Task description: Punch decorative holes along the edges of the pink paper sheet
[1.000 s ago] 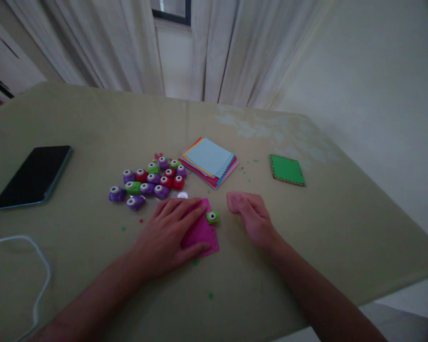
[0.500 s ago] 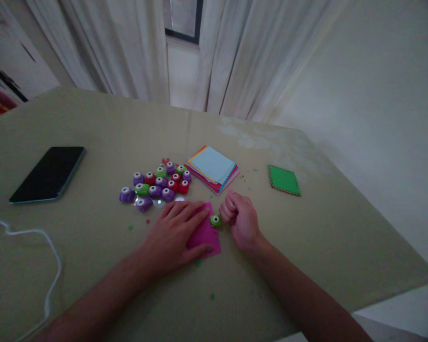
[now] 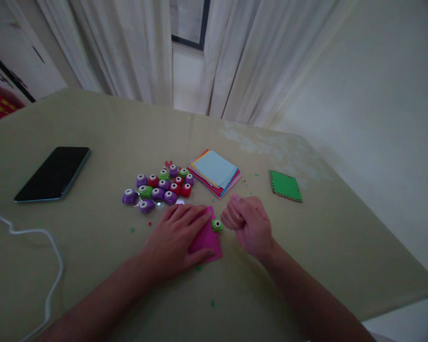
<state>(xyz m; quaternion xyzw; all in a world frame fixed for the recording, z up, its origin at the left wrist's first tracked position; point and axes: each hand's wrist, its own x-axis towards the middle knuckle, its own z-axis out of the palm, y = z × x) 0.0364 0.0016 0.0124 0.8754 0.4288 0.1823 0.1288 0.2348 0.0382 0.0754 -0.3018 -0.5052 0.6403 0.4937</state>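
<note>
My left hand (image 3: 180, 237) lies flat with fingers stretched out, pressing on a sheet of pink paper (image 3: 210, 240) and covering much of it. Small holes run along the paper's right edge. A green craft punch (image 3: 217, 225) sits at that edge, showing a dark star on its white top. My right hand (image 3: 249, 223) is a closed fist just right of the punch, apart from it and seemingly raised off the table. Nothing shows in the fist. Beyond my left hand stand several purple, red and green craft punches (image 3: 158, 194) in a cluster.
Behind the hands lies a stack of coloured paper (image 3: 216, 168). To the right is a stack of green paper (image 3: 286, 185) with punched edges. A black tablet (image 3: 53, 173) and a white cable (image 3: 55, 251) lie on the left. Paper bits (image 3: 212, 303) dot the table (image 3: 157, 304).
My right fist has drawn up and a little to the right, away from the green punch. My left hand stays on the pink paper. The whole view has shifted slightly.
</note>
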